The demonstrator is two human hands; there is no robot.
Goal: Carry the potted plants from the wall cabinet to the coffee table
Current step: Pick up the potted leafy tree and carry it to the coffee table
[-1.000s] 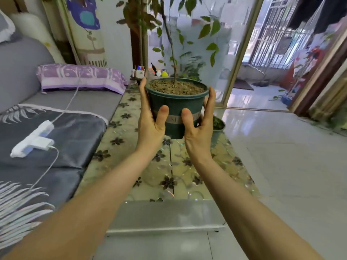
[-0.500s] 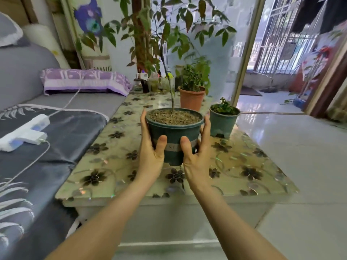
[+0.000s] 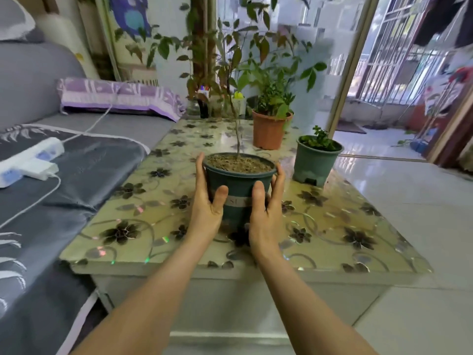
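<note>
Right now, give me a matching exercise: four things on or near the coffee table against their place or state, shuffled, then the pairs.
Things:
1. dark green pot
2. orange pot
3. small green pot
4. white power strip

Place or state:
A. lying on the grey sofa cover
B. held between the left hand and the right hand
C. farthest back on the table
D. near the table's right edge, untouched

Pairs: 1-B, 2-C, 3-D, 4-A
</note>
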